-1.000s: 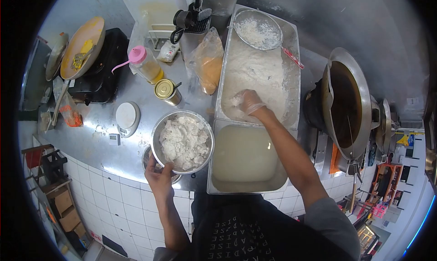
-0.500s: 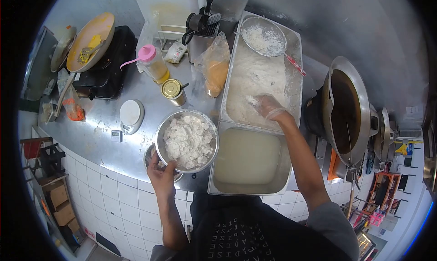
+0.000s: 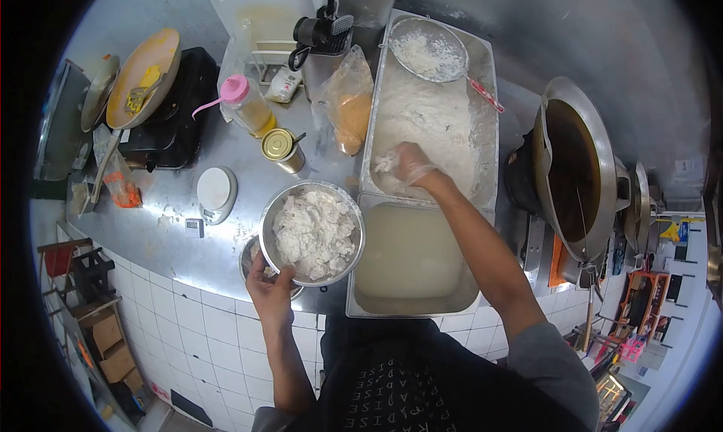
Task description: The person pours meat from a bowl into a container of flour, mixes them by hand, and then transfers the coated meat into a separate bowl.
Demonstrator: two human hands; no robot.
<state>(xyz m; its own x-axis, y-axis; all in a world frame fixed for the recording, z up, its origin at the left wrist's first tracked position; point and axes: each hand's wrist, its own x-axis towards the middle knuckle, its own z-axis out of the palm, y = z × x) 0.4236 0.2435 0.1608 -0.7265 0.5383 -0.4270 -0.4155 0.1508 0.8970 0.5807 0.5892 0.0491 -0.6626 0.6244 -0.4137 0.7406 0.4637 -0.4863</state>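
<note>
The right hand [image 3: 410, 165], in a thin clear glove, is curled shut around a floury lump [image 3: 387, 163] down in the flour tray [image 3: 486, 78]. The left hand [image 3: 271, 285] grips the near rim of the metal bowl [image 3: 265, 221], fingers wrapped over its edge; the bowl holds floured pieces [image 3: 313, 233]. Just right of the bowl on the table [image 3: 181, 251] sits a tray of pale batter [image 3: 410, 251]. A sieve [image 3: 425, 50] rests at the flour tray's far end.

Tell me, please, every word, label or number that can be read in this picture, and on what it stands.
"PARADISE": repeated in rows on the person's black shirt, seen upside down.
Gold can lid: any print is too small to read.
Small white bottle: label blurred, unreadable.
Wall notice: too blurred to read.
</note>
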